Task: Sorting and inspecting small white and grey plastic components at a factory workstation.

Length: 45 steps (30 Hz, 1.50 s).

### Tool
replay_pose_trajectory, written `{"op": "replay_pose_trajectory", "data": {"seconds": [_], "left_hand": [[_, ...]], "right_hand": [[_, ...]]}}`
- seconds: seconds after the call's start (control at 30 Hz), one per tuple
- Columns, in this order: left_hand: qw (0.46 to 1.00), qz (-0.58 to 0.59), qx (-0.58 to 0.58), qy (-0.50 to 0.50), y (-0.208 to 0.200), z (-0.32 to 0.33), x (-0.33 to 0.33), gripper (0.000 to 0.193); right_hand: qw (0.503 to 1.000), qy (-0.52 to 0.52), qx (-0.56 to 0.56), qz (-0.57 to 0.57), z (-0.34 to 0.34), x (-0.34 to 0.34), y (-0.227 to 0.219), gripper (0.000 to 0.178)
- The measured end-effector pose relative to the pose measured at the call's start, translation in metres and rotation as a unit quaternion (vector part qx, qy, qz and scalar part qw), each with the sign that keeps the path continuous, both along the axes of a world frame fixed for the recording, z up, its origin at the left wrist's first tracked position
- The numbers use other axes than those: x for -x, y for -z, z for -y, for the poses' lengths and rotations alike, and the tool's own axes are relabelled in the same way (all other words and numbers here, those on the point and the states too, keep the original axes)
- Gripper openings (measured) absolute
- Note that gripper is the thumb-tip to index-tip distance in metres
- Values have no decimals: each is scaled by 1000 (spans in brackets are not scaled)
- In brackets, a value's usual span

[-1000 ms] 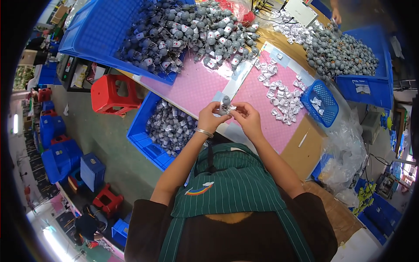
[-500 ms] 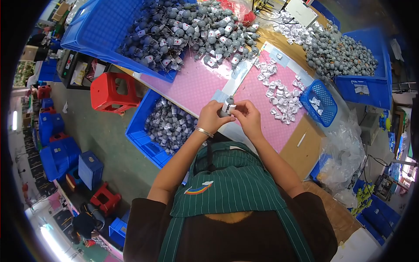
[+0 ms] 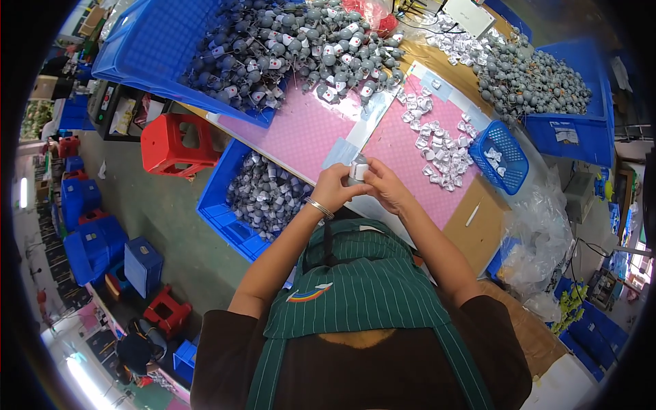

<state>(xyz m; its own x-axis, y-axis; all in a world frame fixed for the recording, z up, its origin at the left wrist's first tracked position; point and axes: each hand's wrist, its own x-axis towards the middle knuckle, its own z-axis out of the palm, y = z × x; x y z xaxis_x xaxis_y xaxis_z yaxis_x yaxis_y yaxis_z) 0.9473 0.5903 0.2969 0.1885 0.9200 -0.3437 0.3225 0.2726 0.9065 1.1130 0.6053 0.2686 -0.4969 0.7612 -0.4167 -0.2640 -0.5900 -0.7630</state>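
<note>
Both hands meet over the near edge of the pink-covered table (image 3: 307, 137). Between their fingertips is a small grey figure with a white band-like piece around it (image 3: 358, 171). My left hand (image 3: 333, 188), with bangles at the wrist, grips the figure from the left, fingers closed. On the other side, my right hand (image 3: 389, 187) pinches the white piece with thumb and fingers. Loose white pieces (image 3: 444, 154) lie scattered on the pink surface to the right. A heap of grey figures with white pieces on them (image 3: 294, 55) spreads across the far left.
A large blue crate (image 3: 147, 61) tips toward the table at far left. Below it, another blue crate (image 3: 219, 219) holds many grey figures. At right are a blue basket (image 3: 502, 184), a white pen-like tool (image 3: 473, 213), clear plastic bags (image 3: 540, 239) and a crate of grey parts (image 3: 570, 140).
The figure has turned slightly between my hands, and its white piece now faces up more. My right fingers have shifted closer around it.
</note>
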Motion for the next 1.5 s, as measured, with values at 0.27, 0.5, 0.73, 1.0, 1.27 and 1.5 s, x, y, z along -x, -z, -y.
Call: {"op": "replay_pose_trajectory", "data": {"seconds": [0.27,0.5,0.73,1.0,1.27,1.5], "left_hand": [[988,-114,-92,55,7,1,4,37],[967,-245,-30,68,82,24,86,42],[852,-517,-52,55,95,23,185,35],[866,-423,-264,-27,136,-128,96,28],[758,-509,-365,183,152,-217,70,16],[792,-537,-213,197,164,-185,84,13]], "right_hand": [[1000,7,16,-6,1,3,6,39],[912,-26,-207,354,10,-23,70,31],[777,58,-247,577,-2,-140,102,25],[610,-21,-431,665,-19,-150,115,19],[740,73,-355,567,-21,-122,106,12],[972,197,37,124,-20,-79,87,18]]}}
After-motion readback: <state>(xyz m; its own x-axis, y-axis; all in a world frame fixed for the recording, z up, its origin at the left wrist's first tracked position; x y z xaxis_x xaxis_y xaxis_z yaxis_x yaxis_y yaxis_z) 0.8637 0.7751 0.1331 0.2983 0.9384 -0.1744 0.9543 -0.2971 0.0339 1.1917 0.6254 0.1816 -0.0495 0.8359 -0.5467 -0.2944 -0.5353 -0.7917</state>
